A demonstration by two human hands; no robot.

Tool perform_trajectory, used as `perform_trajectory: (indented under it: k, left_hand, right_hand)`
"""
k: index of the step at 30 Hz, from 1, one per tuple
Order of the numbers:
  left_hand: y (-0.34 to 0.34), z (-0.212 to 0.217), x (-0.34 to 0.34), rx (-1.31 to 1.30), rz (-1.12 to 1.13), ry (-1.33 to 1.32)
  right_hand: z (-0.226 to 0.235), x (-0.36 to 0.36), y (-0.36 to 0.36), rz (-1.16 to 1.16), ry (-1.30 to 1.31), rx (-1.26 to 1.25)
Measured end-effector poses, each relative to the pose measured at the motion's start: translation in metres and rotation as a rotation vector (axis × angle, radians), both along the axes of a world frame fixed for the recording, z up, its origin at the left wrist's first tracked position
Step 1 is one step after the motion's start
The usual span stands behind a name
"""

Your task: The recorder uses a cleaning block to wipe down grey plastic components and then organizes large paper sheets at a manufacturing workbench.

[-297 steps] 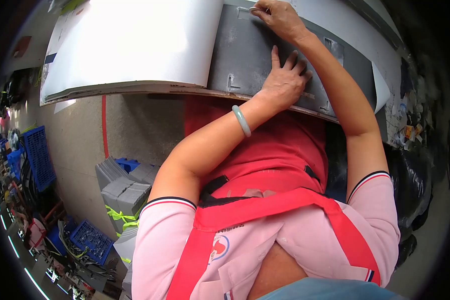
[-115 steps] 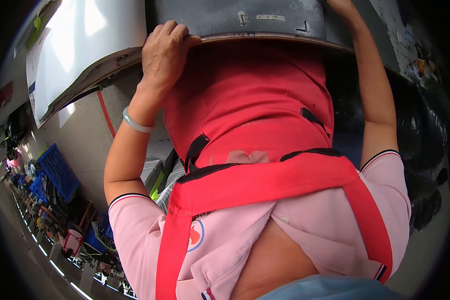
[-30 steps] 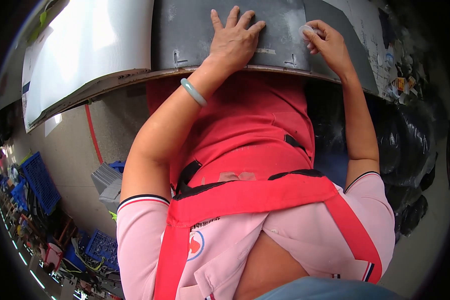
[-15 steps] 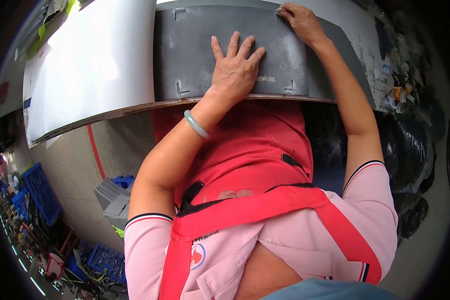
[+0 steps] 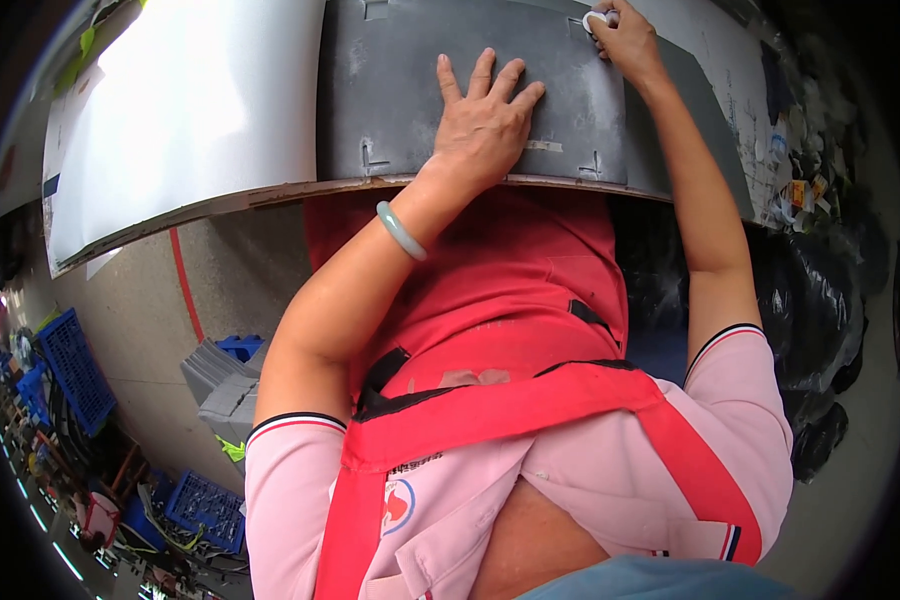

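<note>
White sheet (image 5: 185,120), far left of the bench: unmoved, and we leave it alone.
Grey moulded panel (image 5: 410,90), beside it on the bench edge: sits as it did half a second ago.
Our left hand (image 5: 480,125): fingers splayed flat on the panel, unchanged.
Our right hand (image 5: 625,45): now further along the top edge, fingers pinched on a small white piece (image 5: 598,17); our work looks to be advancing around the rim.

A dull grey panel (image 5: 400,90) lies beside a white sheet (image 5: 190,110), above a red apron (image 5: 490,300) and pale green bangle (image 5: 400,230).
</note>
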State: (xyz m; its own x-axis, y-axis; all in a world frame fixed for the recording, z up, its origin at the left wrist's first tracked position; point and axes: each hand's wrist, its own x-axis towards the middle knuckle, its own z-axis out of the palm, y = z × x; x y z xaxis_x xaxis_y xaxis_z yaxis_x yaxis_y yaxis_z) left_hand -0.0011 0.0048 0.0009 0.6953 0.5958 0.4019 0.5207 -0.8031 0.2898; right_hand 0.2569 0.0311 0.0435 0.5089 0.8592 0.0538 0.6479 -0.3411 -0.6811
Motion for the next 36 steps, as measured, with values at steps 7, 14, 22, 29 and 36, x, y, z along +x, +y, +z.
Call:
perform_trajectory:
  k: [7,14,22,29,36]
  left_hand:
    - [-0.001,-0.003,0.000,0.015,0.009,0.001]
    - [-0.001,-0.004,-0.002,-0.008,0.004,-0.027]
    - [0.000,-0.003,-0.003,-0.061,-0.013,-0.027]
    - [0.000,0.000,0.001,-0.055,-0.040,-0.066]
    - [-0.001,-0.004,0.002,-0.070,-0.033,-0.032]
  right_hand:
    - [0.026,0.003,0.016,0.115,0.163,-0.113]
    - [0.014,-0.088,0.075,0.433,-0.002,0.003]
    - [0.003,-0.171,0.116,0.678,-0.260,0.196]
    - [-0.004,-0.171,0.138,0.764,-0.466,0.096]
    - [0.009,-0.175,0.123,0.459,0.068,-0.142]
